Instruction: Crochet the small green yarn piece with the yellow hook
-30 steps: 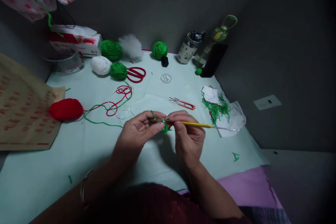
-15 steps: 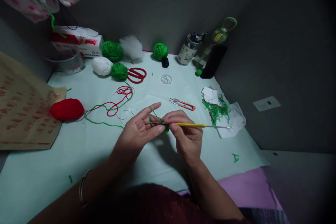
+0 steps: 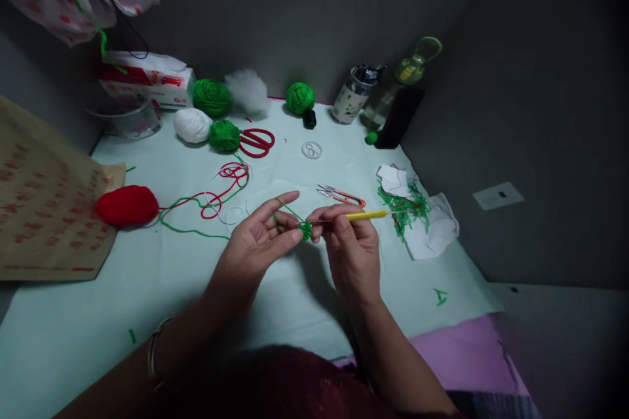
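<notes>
My left hand (image 3: 255, 239) pinches a small green crochet piece (image 3: 305, 231) between thumb and fingers. Green yarn (image 3: 289, 207) runs over its raised index finger down to the piece. In my right hand (image 3: 351, 245) is a crochet hook (image 3: 366, 215) with a yellow handle, its thin metal tip pointing left and meeting the green piece. Whether the tip sits inside a stitch is too small to tell. Thread snips (image 3: 344, 196) with orange handles lie just beyond my right hand.
Left: a red yarn ball (image 3: 128, 206), tangled strands and a paper bag (image 3: 49, 203). Behind: green yarn balls (image 3: 211, 97), a white ball (image 3: 192, 126), red-handled scissors (image 3: 257, 143), a ring dish (image 3: 311, 150). Right: a pen cup (image 3: 350, 99), a bottle (image 3: 388, 95), a phone (image 3: 400, 119), yarn scraps (image 3: 405, 209).
The crochet hook has drawn back and tilted, its right end now higher. My right hand's grip on it has shifted, and more of the green piece shows between my hands.
</notes>
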`<state>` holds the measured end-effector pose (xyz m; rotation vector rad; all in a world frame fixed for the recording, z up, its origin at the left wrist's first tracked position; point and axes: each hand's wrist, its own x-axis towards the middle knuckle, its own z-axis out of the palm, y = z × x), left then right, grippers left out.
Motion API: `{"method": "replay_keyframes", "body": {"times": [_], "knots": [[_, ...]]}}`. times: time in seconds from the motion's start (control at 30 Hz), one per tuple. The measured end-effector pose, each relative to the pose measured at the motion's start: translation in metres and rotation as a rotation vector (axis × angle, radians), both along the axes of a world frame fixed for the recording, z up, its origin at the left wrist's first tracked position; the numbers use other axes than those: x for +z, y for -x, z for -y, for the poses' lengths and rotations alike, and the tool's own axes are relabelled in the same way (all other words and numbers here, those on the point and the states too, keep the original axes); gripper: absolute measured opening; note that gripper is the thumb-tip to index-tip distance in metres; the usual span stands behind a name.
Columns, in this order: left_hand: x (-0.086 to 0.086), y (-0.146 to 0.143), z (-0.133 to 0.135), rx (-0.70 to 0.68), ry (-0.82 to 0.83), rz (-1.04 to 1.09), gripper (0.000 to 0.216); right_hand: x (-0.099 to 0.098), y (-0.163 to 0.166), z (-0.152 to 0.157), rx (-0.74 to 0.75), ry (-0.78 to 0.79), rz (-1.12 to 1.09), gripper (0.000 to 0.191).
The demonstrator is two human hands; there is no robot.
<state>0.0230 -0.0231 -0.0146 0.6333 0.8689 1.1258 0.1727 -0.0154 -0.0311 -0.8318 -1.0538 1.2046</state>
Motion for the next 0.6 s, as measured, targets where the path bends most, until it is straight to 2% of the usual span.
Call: {"method": "replay_keyframes", "body": {"times": [0.13,0.27,0.43,0.6], "knots": [[0.001,0.002,0.000,0.002,-0.001,-0.018,0.046,0.003,-0.002,-0.001,0.024,0.008,-0.017,0.018],[0.001,0.003,0.000,0.006,-0.020,-0.030,0.042,0.005,-0.006,0.001,0.046,-0.090,0.047,0.016],[0.003,0.002,0.001,0.042,-0.050,-0.088,0.039,0.009,-0.008,0.008,-0.041,-0.282,0.268,0.019],[0.004,0.002,0.001,0.047,-0.069,-0.165,0.047,0.009,-0.010,0.013,-0.104,-0.502,0.547,0.025]]}}
